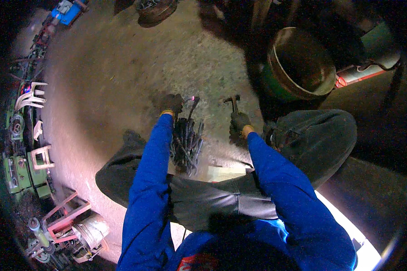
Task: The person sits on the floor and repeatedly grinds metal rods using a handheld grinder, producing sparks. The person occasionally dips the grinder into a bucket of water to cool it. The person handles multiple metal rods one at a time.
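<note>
My right hand (pixel 239 121), in a dark glove, is closed round the handle of a hammer (pixel 233 99), its head pointing away from me just above the floor. To its left, my left hand (pixel 172 104) is also in a dark glove, with a yellowish cuff. Its fingers blend into the shadow, so I cannot make out their pose. Just right of it, a small pink glow shows beside a dark bent metal piece (pixel 196 103). Between my forearms lies a pile of dark metal rods (pixel 183 142), close to my left wrist.
A large bucket (pixel 278 83) stands at the far right, near a red-edged object (pixel 362 74). A round container (pixel 156 13) sits at the far edge. White plastic chairs (pixel 31 97), green machinery (pixel 20 171) and a red frame (pixel 70 217) line the left. A flat pale sheet (pixel 226 174) lies by my legs.
</note>
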Available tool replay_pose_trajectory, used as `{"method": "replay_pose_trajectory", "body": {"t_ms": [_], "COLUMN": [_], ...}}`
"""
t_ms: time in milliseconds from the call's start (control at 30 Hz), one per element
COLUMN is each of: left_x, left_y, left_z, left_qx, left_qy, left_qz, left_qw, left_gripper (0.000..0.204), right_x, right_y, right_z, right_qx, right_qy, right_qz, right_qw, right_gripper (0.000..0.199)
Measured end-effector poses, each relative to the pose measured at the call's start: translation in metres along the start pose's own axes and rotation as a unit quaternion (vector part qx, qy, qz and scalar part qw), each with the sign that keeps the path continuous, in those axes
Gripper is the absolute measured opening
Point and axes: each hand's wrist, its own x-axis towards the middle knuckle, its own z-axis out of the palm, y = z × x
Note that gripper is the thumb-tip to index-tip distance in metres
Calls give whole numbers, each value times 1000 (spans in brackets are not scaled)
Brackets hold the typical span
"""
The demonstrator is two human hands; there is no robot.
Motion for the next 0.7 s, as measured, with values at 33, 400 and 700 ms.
{"method": "replay_pose_trajectory", "body": {"t_ms": [33, 400, 700], "left_x": [3, -2, 11], "left_y": [12, -1, -26], "left_z": [4, 10, 14], "left_qx": [-45, -18, 249], "left_qy": [10, 53, 137], "left_qz": [-10, 35, 115], "left_qw": [999, 998, 952], "left_gripper": [32, 46, 29], "right_x": [16, -49, -65], "right_y": [8, -55, -80], "right_z": [-6, 69, 92], "right_qx": [-66, -408, -356], "right_qy": [18, 19, -45], "right_qz": [-29, -378, -175], "right_qw": [997, 831, 917], "right_gripper": [26, 59, 60]}}
